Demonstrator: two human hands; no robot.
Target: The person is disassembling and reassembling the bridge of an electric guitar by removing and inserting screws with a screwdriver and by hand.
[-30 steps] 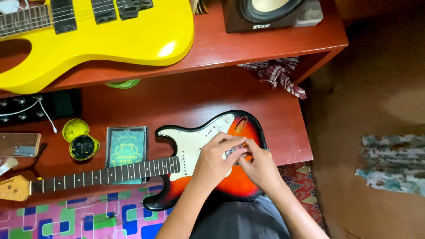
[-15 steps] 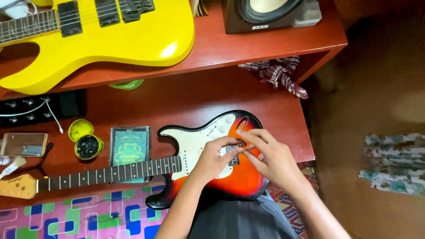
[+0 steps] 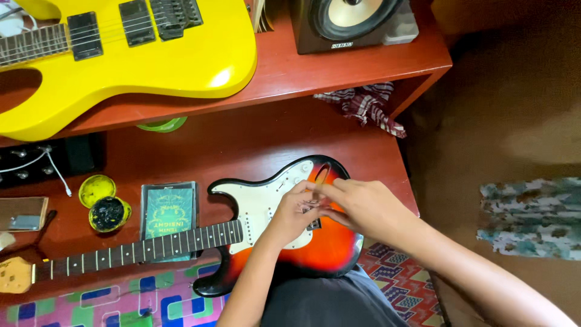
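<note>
A sunburst electric guitar [image 3: 330,251] with a white pickguard [image 3: 257,209] lies across the low red table and my lap, its neck [image 3: 139,248] pointing left. Both hands meet over the bridge area. My left hand [image 3: 293,212] rests on the pickguard with its fingertips pinched on a small metal part [image 3: 311,206]. From the right, my right hand [image 3: 363,206] comes in with its fingers closed on that same spot. What exactly is pinched is too small to tell.
A yellow electric guitar [image 3: 151,60] and a speaker [image 3: 351,24] sit on the upper shelf. On the table are a green packet [image 3: 168,212], an open yellow tin [image 3: 108,213] with its lid [image 3: 95,189], a checked cloth [image 3: 363,106] and a black device with cables [image 3: 42,160]. A patterned mat [image 3: 91,303] covers the floor.
My right hand lifted off the guitar body half a second ago and has come back down to meet my left hand at the bridge. The view has shifted slightly.
</note>
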